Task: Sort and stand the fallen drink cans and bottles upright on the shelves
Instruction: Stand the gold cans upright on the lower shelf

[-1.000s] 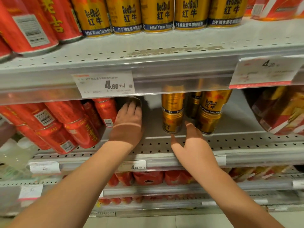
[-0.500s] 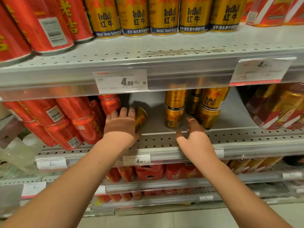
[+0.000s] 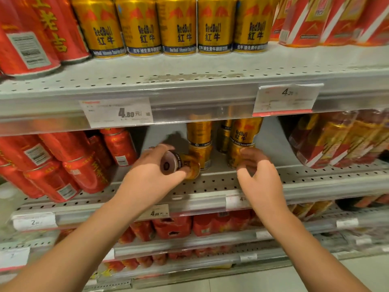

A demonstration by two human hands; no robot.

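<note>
Gold can [image 3: 181, 164] lies sideways, gripped in the left hand [image 3: 151, 175]; next it likely needs tipping upright on the shelf [image 3: 210, 183]; right hand [image 3: 261, 175] curls at stacked cans [image 3: 244, 135], grip unclear

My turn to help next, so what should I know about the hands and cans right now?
Left hand grips a gold can on its side, at the middle shelf.
Right hand is curled at the right stack's lower can; grip unclear.
Done: two gold stacks stand upright.
Left: stand the held can, then check the leaning red cans.
</note>
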